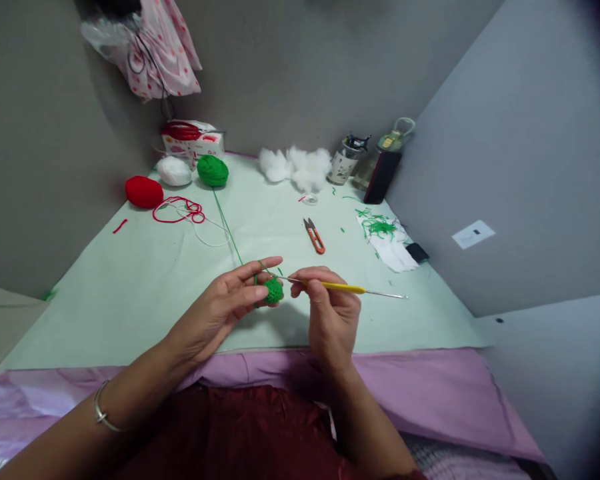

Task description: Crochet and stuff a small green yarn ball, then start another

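Observation:
My left hand (243, 290) pinches a small round green crochet piece (274, 291) between thumb and fingers. Green yarn (229, 230) runs from the green ball (213, 171) at the back down to my left fingers, where it loops over the raised index finger. In my right hand (333, 307) is a crochet hook (337, 287) with a yellow handle, held like a pen. Its thin metal tip points left and meets the top edge of the green piece; the other metal end sticks out to the right. Whether a loop sits on the tip is too small to tell.
Orange thread snips (316, 239) lie beyond my hands. Red (144, 192) and white (174, 171) yarn balls stand back left. White stuffing (297, 167), a pen cup (344, 163), a bottle (390, 141) and a leaning phone (383, 177) line the back. Green scraps (380, 227) lie on tissue at right.

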A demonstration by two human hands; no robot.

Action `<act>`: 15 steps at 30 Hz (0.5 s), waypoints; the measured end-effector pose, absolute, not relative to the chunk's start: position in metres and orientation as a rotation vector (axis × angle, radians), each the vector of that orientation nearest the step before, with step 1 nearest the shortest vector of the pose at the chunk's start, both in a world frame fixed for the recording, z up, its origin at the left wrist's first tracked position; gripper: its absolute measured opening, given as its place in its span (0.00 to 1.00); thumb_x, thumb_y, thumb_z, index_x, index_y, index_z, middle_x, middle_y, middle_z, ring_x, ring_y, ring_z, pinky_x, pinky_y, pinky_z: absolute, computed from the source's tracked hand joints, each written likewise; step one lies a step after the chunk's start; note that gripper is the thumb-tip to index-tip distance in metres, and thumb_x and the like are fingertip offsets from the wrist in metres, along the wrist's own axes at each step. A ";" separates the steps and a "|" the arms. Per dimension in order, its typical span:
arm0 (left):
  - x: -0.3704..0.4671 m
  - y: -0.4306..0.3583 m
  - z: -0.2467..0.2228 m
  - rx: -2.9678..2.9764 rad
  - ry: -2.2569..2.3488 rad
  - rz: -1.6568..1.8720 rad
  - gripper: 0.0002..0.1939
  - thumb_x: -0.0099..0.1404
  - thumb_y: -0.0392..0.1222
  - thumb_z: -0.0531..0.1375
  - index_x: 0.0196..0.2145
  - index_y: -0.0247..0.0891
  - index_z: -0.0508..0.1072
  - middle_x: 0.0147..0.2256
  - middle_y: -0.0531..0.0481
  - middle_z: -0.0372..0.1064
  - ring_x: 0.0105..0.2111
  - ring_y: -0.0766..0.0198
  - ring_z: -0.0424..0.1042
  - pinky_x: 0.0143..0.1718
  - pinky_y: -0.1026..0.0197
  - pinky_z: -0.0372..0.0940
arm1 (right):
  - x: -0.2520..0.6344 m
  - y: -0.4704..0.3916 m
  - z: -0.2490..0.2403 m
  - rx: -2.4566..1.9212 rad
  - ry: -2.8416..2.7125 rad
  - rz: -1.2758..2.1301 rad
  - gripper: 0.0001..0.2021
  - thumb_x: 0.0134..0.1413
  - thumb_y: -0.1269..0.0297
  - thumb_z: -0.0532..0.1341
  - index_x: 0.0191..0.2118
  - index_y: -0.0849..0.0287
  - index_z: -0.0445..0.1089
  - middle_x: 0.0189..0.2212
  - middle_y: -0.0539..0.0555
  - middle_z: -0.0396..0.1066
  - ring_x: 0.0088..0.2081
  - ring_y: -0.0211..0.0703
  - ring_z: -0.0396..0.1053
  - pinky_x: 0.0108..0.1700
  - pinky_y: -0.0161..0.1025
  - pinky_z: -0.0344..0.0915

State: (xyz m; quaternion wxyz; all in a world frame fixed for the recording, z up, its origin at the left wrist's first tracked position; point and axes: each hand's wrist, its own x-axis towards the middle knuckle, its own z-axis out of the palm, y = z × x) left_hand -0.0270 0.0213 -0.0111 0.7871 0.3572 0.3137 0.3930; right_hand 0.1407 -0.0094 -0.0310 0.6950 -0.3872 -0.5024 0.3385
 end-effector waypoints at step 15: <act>-0.027 0.020 -0.013 1.037 0.747 0.853 0.25 0.60 0.43 0.72 0.56 0.50 0.80 0.50 0.49 0.78 0.53 0.56 0.70 0.57 0.56 0.60 | 0.140 -0.006 -0.026 -0.915 -1.253 0.716 0.07 0.65 0.65 0.64 0.40 0.53 0.81 0.36 0.52 0.81 0.34 0.38 0.74 0.39 0.38 0.72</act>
